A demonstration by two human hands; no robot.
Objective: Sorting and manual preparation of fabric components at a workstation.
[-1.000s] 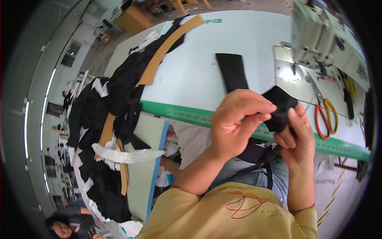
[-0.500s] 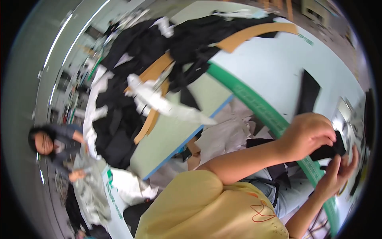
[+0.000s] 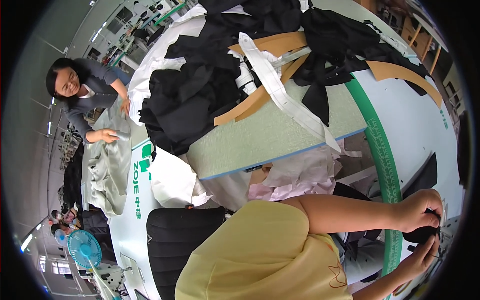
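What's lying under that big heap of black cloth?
Under the black cloth show tan card patterns, a white strip and the grey-green board. Whatever lies deeper is covered.

Heap of cut cloth (image 3: pixel 210 85) up top on the side surface (image 3: pixel 270 135), paper pattern strips (image 3: pixel 280 95) lying across it. To its right, the long ruler edge (image 3: pixel 382 150) runs down the main surface (image 3: pixel 415 120). Far lower right, both hands meet: left hand (image 3: pixel 417 210) above, right hand (image 3: pixel 420 257) below, a small fabric piece (image 3: pixel 422 234) pinched between them. Far left, another person (image 3: pixel 82 95) leans over cloth on a separate surface (image 3: pixel 107 170)
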